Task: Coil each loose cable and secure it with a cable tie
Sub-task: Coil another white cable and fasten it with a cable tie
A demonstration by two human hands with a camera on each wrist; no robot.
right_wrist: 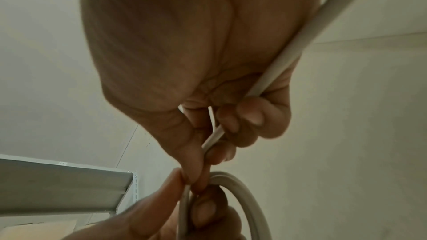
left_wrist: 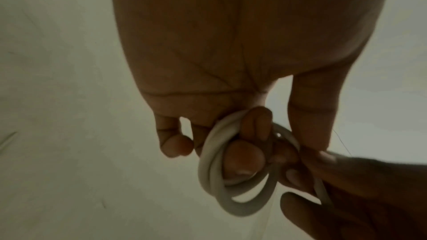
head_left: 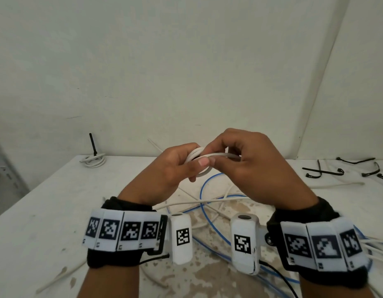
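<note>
Head view: I hold a small white cable coil [head_left: 198, 161] in the air above the table [head_left: 46, 211], my left hand [head_left: 169, 171] curled round its loops and my right hand [head_left: 248, 166] pinching the strand that leaves it. Left wrist view, not available from above: the loops [left_wrist: 221, 185] encircle my left fingers [left_wrist: 245, 160], with the thumb pressing from the side and my right fingertips [left_wrist: 298, 176] meeting the coil at its right. Right wrist view: the loose white strand [right_wrist: 284, 57] crosses my right palm [right_wrist: 184, 43] and passes between the curled fingers to the thumb and forefinger, which pinch it just where it joins the coil [right_wrist: 242, 189]; a grey metal shelf edge [right_wrist: 62, 185] shows at lower left, seen in no other wrist view. Beneath the hands lie blue cables [head_left: 205, 196] tangled with further white cables [head_left: 186, 204], partly hidden by my wrists. At far left a finished white coil [head_left: 93, 161] rests with a black tie [head_left: 92, 145] standing upright from it. At far right several black cable ties [head_left: 324, 171] lie scattered. The table top is white, worn and blotched brown near the centre; plain white walls [head_left: 186, 61] meet in a corner at right.
</note>
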